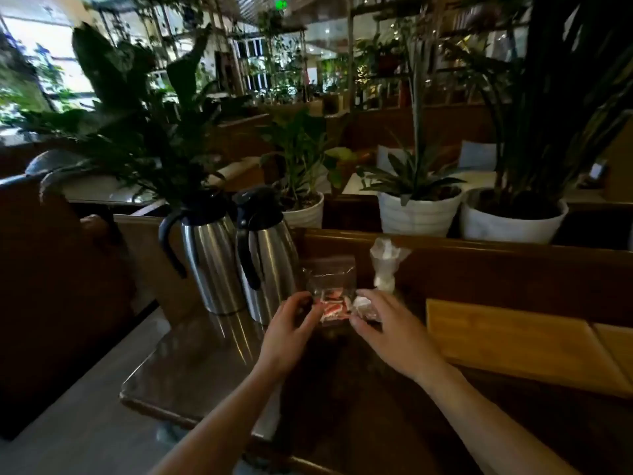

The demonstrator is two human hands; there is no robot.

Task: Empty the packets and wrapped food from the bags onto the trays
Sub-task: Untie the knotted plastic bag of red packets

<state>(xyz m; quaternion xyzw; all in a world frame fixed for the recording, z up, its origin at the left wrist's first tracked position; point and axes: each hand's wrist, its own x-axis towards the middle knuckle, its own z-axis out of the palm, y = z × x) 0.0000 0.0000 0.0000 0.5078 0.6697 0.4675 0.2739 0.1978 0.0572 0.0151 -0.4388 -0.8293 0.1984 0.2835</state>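
Observation:
A clear plastic bag (329,274) stands on the dark table, with red-and-white packets (331,307) at its bottom. My left hand (291,329) grips the bag's lower left side. My right hand (390,332) reaches in at the bag's lower right, its fingers curled around a pale wrapped item (363,308). A second clear bag (385,267) with white contents stands just behind, to the right. Two light wooden trays (507,341) lie side by side at the right of the table.
Two steel thermos jugs (209,258) (270,255) stand at the table's back left. Potted plants in white pots (416,214) line the wooden ledge behind. The table's glossy left edge (171,389) drops off toward the floor.

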